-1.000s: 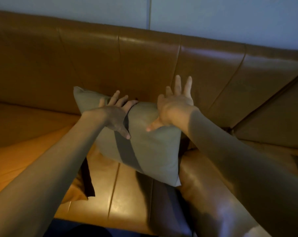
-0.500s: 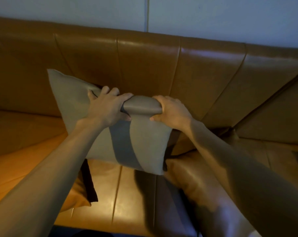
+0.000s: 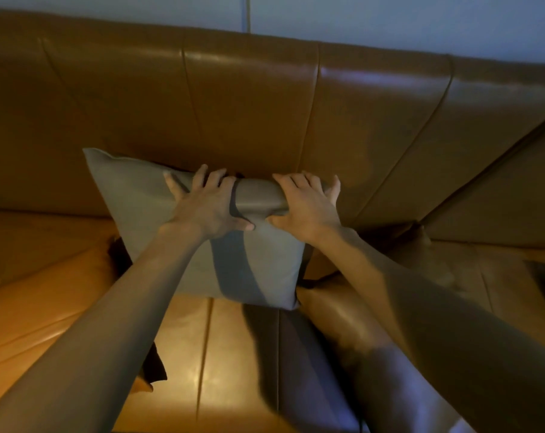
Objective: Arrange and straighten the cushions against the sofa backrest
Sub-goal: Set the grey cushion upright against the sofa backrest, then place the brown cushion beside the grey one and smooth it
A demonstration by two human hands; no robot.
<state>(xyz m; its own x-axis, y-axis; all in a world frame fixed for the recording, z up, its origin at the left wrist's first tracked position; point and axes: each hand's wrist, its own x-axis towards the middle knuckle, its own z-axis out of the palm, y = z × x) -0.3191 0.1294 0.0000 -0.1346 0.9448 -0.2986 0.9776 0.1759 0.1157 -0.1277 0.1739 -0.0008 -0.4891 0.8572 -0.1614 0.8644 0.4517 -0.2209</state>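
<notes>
Against the brown leather sofa backrest (image 3: 249, 98) stands the grey cushion (image 3: 158, 220), upright but skewed, its lower edge on the seat (image 3: 227, 354). Both hands grasp its top edge: the left hand (image 3: 207, 207) and right hand (image 3: 305, 207) sit close together, fingers curled over the bunched rim. To do this step well, I would spread the hands toward the corners, level the top edge with the backrest seam, press the cushion back flat, then let go gently. An orange cushion (image 3: 46, 307) lies at left, a brown one (image 3: 343, 314) just beside at right
</notes>
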